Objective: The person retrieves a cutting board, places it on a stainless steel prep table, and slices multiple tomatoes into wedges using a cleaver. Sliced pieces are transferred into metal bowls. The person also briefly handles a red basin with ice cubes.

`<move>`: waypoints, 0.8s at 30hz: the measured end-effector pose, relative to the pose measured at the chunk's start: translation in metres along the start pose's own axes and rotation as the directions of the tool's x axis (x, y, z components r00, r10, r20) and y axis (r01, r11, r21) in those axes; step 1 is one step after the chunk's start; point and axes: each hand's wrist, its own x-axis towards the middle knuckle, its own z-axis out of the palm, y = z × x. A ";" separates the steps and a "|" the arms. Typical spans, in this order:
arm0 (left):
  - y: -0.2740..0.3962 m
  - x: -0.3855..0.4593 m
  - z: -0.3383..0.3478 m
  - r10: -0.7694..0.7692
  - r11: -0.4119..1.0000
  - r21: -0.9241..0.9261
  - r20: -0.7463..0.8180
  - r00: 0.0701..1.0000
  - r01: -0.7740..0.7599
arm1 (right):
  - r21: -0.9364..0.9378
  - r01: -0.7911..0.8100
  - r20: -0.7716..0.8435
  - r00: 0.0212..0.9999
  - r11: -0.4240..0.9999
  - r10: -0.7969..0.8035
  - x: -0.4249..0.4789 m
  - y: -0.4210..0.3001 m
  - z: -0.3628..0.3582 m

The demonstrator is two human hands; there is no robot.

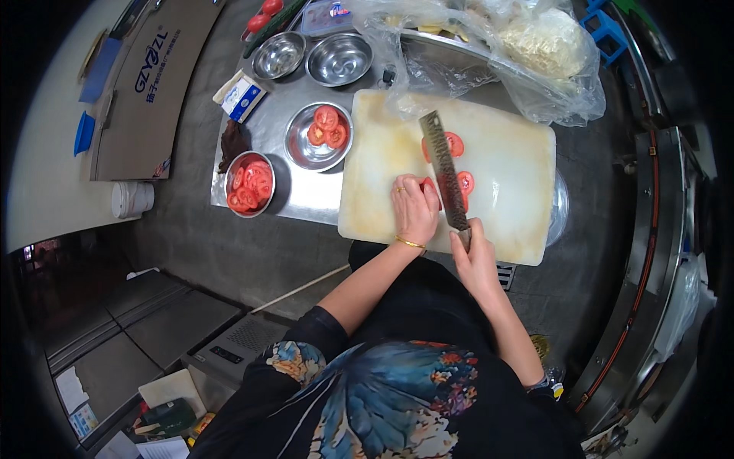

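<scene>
On a pale plastic cutting board [381, 132], my left hand [416, 209] has its fingers curled over a piece of tomato [429, 186]. My right hand [476, 258] grips the handle of a kitchen knife [446, 172], whose broad, dimpled blade lies just right of the tomato. Beside and partly behind the blade are tomato slices [467, 182], with more slices [454, 144] farther up. A steel bowl [299, 155] left of the board has several slices in it. Nearer me, a deeper steel container [273, 192] is filled with tomato slices.
Two steel bowls [279, 54] [339, 60] stand at the back, near a cucumber [280, 23] and whole tomatoes [258, 24]. A blue-and-white carton [242, 98] lies on the steel table [312, 198]. Clear plastic bags [550, 51] overhang the board's back edge.
</scene>
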 end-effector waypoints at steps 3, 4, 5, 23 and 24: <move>0.000 0.000 -0.001 0.005 1.000 -0.002 0.012 1.000 -0.005 | 0.037 -0.011 -0.014 1.000 0.999 0.011 -0.002 -0.015 -0.006; 0.000 0.000 -0.001 0.014 1.000 0.000 0.000 1.000 -0.014 | 0.033 0.038 -0.033 0.999 0.999 -0.037 -0.003 -0.015 -0.006; 0.000 0.000 -0.001 0.023 1.000 0.001 -0.012 1.000 -0.023 | 0.020 0.037 -0.017 0.999 0.999 -0.037 -0.003 -0.015 -0.006; 0.000 -0.001 0.000 -0.028 1.000 0.014 0.005 1.000 0.027 | -0.043 0.024 0.039 0.999 0.999 -0.023 -0.008 -0.024 -0.008; -0.001 -0.001 0.000 -0.017 1.000 0.017 0.003 1.000 0.017 | -0.040 0.023 0.042 0.999 0.999 -0.021 -0.009 -0.024 -0.008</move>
